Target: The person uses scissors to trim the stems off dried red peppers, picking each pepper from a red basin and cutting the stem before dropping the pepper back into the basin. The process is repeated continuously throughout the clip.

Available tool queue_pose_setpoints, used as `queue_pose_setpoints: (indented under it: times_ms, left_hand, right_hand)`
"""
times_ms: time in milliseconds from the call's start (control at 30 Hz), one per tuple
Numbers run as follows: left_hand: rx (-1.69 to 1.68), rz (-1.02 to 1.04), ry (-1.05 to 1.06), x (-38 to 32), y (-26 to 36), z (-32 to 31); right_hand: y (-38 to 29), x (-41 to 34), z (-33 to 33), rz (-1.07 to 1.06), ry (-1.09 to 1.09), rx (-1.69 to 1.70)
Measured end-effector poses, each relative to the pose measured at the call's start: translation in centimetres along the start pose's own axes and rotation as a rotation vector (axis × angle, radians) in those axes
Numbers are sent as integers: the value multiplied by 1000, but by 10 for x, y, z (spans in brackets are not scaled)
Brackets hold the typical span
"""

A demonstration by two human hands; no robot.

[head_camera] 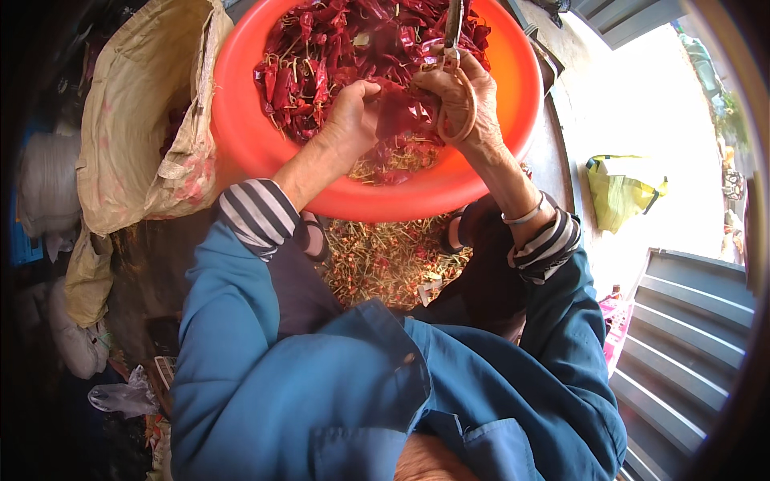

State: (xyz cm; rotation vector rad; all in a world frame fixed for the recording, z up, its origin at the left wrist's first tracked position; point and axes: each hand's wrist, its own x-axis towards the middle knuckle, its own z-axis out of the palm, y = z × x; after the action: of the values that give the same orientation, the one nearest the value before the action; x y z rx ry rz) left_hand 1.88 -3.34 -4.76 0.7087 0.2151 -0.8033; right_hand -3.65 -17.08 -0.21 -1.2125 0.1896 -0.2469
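Observation:
A large red plastic basin (252,174) holds a heap of dried red chili peppers (319,72), many with pale stems. Over its near part, my left hand (352,120) has thumb and fingers around the left side of a dark red chili (400,114), which looks blurred. My right hand (469,102) has a pair of scissors (460,114) looped over it, blades pointing away from me, and its fingertips are at the chili's right side. Whether they pinch it I cannot tell. Cut stems and bits lie at the basin's near inner side, below both hands.
An open woven sack (138,120) with some red chilies inside stands left of the basin. Stem scraps (379,258) cover the floor between my feet. On the right are a yellow bag (619,186), a pink basket (615,327) and a corrugated metal panel (686,337).

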Motion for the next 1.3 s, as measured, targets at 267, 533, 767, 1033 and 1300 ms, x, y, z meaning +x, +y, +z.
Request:
queue_pose_setpoints:
  times_ms: [267,533,767,1033,1300]
  left_hand:
    - [216,108,-79,14,3,-16]
    - [311,176,-143,2,9,-12]
    - [244,8,-539,-19,-5,14]
    - [225,-59,-198,-35,3,25]
    - [489,204,-223,-27,15,8]
  right_hand:
    - [4,12,-13,152,27,69]
    - [5,8,-22,75,-22,49]
    - [22,3,-10,-56,-10,-83]
    - [21,-5,-1,-237,65,-313]
    - [12,-4,2,-171,31,-305]
